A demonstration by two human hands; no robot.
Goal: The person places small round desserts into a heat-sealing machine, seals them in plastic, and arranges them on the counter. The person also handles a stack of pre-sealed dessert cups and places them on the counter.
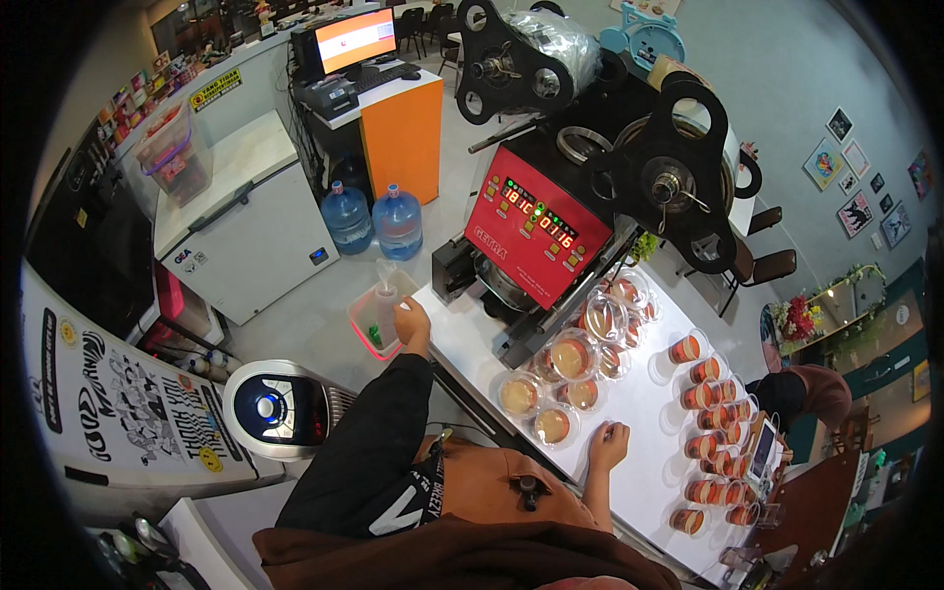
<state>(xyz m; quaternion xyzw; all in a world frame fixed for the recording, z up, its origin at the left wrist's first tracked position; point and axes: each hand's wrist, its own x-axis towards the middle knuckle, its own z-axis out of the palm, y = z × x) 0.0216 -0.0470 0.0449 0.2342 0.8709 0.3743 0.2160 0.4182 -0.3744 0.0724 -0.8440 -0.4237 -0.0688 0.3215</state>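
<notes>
My left hand (pixel 412 324) reaches out to the left, its fingers closed at a clear plastic bag (pixel 387 285) over a pink-rimmed plastic bin (pixel 366 332). Something green lies in the bin. My right hand (pixel 610 446) is low over the white table (pixel 590 474), with its fingers curled together. A small dark spot shows at those fingertips, too small to name. Ahead of that hand stand clear cups (pixel 558 426) with a pale top layer, some of them stacked. Farther right, cups with an orange-red layer (pixel 701 446) stand in rows.
A red-fronted sealing machine (pixel 536 231) with black reels stands at the table's far end. Two blue water jugs (pixel 397 222) and a chest freezer (pixel 251 258) are on the far left. A rounded white appliance (pixel 246 403) stands near my left arm. Another person (pixel 801 395) is at the right.
</notes>
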